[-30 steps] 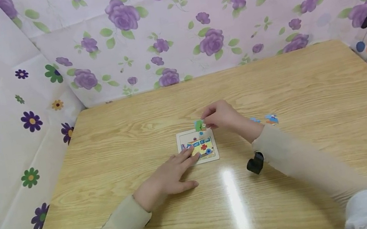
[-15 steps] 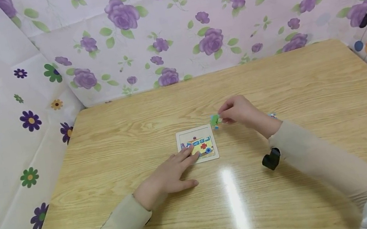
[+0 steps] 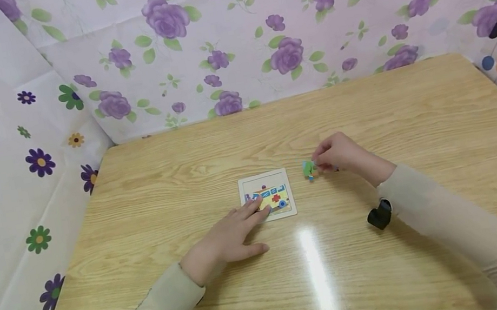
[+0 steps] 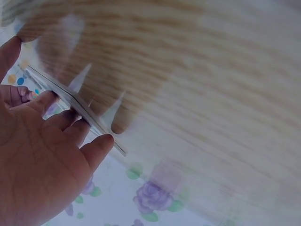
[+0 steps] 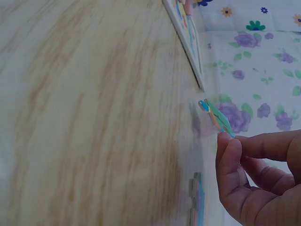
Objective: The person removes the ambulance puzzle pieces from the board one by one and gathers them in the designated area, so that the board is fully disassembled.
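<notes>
A square white-framed jigsaw board (image 3: 259, 176) lies near the middle of the table, with a yellow ambulance picture in its lower part and a bare upper part. My left hand (image 3: 230, 237) rests on its lower left with straight fingers, which the left wrist view shows along the board's edge (image 4: 84, 106). To the right of the board, my right hand (image 3: 344, 154) pinches a green jigsaw piece (image 3: 308, 169) between thumb and fingertips. In the right wrist view this piece (image 5: 219, 117) is tilted and raised over the table.
Loose jigsaw pieces (image 5: 197, 200) lie on the table below the right hand, mostly hidden by it in the head view. A black wrist camera (image 3: 379, 214) hangs at the right sleeve. Flowered cloth (image 3: 230, 43) rises behind the wooden table (image 3: 173, 178).
My right hand has moved right, away from the board's top edge, carrying the green jigsaw piece and now covering the loose pieces. My left hand has stayed on the board.
</notes>
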The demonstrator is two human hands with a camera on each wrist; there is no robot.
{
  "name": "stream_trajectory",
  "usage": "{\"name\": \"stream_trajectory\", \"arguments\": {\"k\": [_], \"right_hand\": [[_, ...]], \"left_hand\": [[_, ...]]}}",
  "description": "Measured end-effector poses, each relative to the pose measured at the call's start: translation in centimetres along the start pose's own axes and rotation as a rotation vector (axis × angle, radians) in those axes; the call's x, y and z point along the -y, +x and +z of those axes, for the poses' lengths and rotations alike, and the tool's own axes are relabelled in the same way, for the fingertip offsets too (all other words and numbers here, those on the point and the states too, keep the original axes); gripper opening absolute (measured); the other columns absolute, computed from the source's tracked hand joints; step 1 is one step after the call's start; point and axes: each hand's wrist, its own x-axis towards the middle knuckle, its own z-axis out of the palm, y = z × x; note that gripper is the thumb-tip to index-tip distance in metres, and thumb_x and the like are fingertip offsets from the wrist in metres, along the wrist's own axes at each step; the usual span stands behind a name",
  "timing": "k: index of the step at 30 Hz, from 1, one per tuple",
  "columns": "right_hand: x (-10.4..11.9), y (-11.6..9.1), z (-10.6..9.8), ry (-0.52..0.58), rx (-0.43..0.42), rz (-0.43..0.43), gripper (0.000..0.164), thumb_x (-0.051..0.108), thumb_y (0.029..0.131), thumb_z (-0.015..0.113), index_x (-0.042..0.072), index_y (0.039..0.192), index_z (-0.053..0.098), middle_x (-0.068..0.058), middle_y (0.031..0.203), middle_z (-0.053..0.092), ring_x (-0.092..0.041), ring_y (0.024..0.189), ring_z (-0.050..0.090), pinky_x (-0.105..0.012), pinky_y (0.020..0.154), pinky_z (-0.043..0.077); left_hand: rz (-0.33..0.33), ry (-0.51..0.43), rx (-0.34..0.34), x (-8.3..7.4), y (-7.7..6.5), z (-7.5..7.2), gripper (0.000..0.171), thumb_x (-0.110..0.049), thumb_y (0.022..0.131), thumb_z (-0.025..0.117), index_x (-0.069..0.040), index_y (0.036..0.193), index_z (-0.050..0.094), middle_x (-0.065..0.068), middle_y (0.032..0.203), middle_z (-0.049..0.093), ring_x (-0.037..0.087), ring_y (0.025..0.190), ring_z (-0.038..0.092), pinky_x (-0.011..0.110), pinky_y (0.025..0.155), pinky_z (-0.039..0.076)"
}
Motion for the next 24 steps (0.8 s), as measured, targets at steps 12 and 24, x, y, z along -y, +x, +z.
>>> {"name": "stream_trajectory", "arguments": {"k": [12,24], "right_hand": [[-0.52,0.73,0.02,-0.008,-0.007,0.014,0.018,0.005,0.092,0.057,-0.009,0.103,0.063,-0.006,0.075,0.066,-0.012,0.065,0.063,-0.024,0.064,0.055],[-0.13,0.95,0.04,-0.007,-0.025,0.033,0.020,0.004,0.092,0.056,-0.011,0.104,0.062,-0.013,0.084,0.069,-0.014,0.068,0.065,-0.027,0.066,0.056]], "left_hand": [[-0.015,-0.003,-0.007,-0.12,-0.01,0.05,0.077,-0.051,0.091,0.057,-0.017,0.152,0.024,0.006,0.161,0.010,0.026,0.147,0.010,0.053,0.116,0.018],[-0.027,-0.001,-0.027,-0.15,-0.16,0.19,0.077,-0.059,0.091,0.049,-0.019,0.152,0.024,0.005,0.161,0.010,0.024,0.147,0.011,0.050,0.117,0.017]]}}
